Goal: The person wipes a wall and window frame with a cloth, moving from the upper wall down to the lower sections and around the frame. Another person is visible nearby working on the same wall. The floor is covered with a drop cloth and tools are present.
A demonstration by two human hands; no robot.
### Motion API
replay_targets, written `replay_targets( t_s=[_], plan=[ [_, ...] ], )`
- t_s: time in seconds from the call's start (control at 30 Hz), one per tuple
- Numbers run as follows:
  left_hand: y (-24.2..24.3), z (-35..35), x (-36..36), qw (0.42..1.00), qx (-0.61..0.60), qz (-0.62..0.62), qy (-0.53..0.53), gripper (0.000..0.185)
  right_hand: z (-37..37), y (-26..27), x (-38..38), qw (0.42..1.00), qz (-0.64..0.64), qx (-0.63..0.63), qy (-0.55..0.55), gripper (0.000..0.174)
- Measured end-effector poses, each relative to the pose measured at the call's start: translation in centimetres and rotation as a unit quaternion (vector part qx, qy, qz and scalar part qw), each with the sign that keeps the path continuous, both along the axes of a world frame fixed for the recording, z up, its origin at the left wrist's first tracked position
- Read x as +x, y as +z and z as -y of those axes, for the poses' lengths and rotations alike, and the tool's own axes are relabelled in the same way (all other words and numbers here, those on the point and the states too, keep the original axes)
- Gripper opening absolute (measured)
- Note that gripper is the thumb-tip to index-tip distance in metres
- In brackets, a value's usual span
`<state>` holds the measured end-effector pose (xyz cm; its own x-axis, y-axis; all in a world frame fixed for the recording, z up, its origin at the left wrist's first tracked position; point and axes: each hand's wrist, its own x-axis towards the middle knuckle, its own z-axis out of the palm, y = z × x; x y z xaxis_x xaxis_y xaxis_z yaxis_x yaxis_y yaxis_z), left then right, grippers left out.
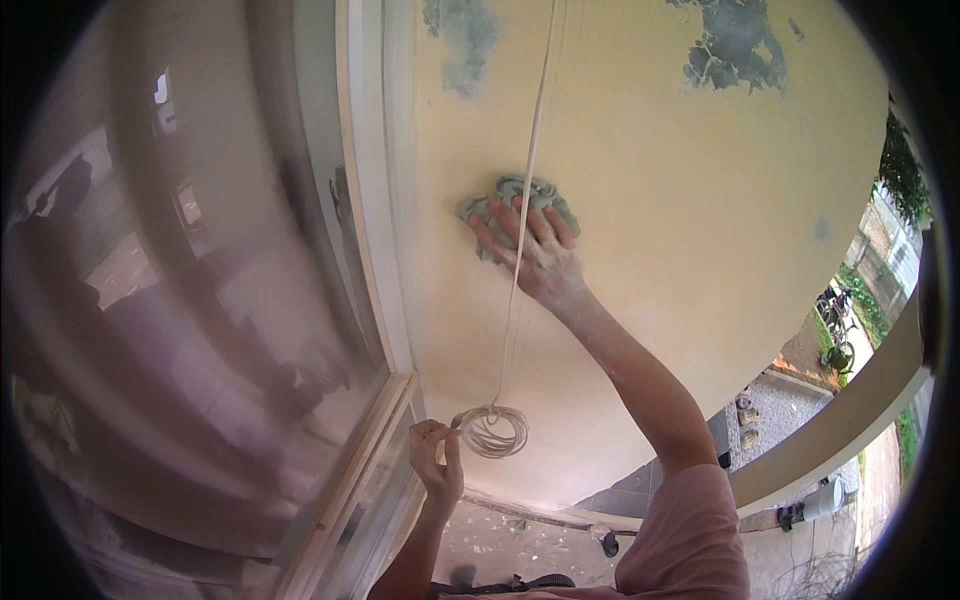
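My right hand (551, 262) presses a crumpled grey-green cloth (536, 187) flat against a pale yellow wall (675, 225), fingers spread over it. Pale dust coats that hand and wrist. A thin white cable (531, 150) hangs from above and crosses in front of the right hand. Its lower end is gathered in a loose coil (495, 453). Lower left, my left hand (437, 457) pinches the coil's left edge between thumb and fingertips.
A window with a pale frame (401, 390) and reflective glass (187, 300) stands close on the left. Grey patches (739, 49) show where the wall's paint is gone. At right are a curved rail (832, 442), a white bucket (823, 499) and a bicycle (836, 322). White specks dot the floor (510, 544).
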<state>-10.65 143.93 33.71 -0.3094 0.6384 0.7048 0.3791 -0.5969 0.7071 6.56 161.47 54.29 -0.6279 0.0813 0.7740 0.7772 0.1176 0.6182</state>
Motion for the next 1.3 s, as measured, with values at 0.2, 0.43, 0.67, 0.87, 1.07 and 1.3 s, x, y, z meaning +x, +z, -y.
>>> replay_targets(
  t_s=[0.2, 0.43, 0.67, 0.87, 1.07, 1.3],
  plan=[
    [2.2, 0.3, 2.0, 0.999, 0.037, 0.006, -0.036, 0.003, 3.8, -11.1, 4.1, 0.991, 0.069, -0.112, -0.024, 0.047],
    [0.1, 3.9, 2.7, 0.993, -0.026, -0.027, -0.112, 0.005, 7.9, -16.9, 5.4, 0.951, -0.029, -0.307, 0.011, 0.043],
    [-3.7, 1.1, 6.4, 0.901, -0.291, 0.036, -0.320, 0.054, 14.0, -20.2, 7.6, 0.594, -0.649, -0.418, 0.227, 0.024],
    [-6.5, -0.1, 14.1, 0.615, -0.516, 0.383, -0.457, 0.092, 19.2, -19.8, 8.7, 0.221, -0.774, -0.410, 0.429, 0.015],
    [-9.2, 4.5, 18.2, 0.561, -0.490, 0.451, -0.492, 0.093, 23.3, -14.3, 10.1, 0.112, -0.811, -0.340, 0.462, 0.019],
    [-1.8, 3.7, 20.3, 0.501, -0.277, 0.567, -0.592, 0.081, 25.9, -19.3, 12.5, 0.763, -0.468, -0.444, -0.046, 0.054]
  ],
)
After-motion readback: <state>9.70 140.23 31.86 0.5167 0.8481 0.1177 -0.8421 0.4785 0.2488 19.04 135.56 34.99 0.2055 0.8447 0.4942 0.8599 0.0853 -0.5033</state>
